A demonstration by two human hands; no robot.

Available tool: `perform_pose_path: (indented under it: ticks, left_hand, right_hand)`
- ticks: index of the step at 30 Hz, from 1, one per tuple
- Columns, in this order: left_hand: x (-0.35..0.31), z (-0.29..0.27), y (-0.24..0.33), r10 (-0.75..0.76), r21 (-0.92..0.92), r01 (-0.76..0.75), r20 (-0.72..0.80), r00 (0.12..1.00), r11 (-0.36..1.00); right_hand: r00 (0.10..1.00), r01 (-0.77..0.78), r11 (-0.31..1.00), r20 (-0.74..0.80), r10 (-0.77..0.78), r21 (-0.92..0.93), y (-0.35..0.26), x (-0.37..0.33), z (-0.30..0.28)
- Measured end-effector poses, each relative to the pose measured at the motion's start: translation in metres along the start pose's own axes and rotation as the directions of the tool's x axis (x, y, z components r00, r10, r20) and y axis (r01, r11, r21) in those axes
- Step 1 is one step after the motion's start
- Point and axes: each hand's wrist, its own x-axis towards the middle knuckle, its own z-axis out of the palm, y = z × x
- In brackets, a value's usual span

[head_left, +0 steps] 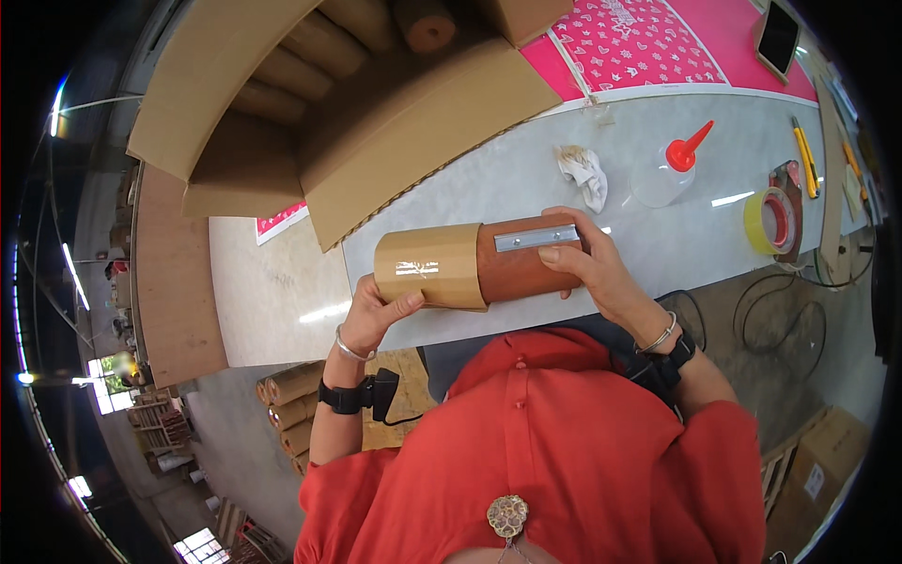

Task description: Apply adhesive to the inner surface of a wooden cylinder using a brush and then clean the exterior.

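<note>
Both my hands hold one long, round piece above the front part of the table. Its left half is a shiny tan cardboard sleeve [427,263], and a reddish-brown cylinder [512,273] sticks out of the sleeve on the right. A silver metal strip [536,239] with small screws lies along the top of the cylinder. My left hand [373,315] grips the sleeve's lower left end, thumb in front. My right hand [601,268] is closed around the cylinder's right end, its thumb near the strip. Some fingers are hidden behind the piece.
A large open carton [423,141] with several paper-wrapped rolls stands at the back left. On the grey table [451,207] are a crumpled white cloth [584,177], a red-tipped squeeze bottle [672,169], a tape dispenser [775,221], a yellow cutter [805,160] and pink printed sheets [639,42].
</note>
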Motion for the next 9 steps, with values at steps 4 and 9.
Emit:
perform_pose_path:
  ticks: [4,9]
  left_hand:
    - [0.0,0.004,-0.005,0.012,-0.093,-0.013,-0.007,1.0,0.996]
    - [0.0,0.02,0.002,0.043,-0.185,-0.044,-0.01,0.999,0.982]
  right_hand:
    - [1.0,-0.025,1.0,0.009,0.025,-0.002,0.002,0.002,-0.002]
    - [1.0,-0.022,0.998,0.021,0.023,-0.058,0.004,0.002,0.0]
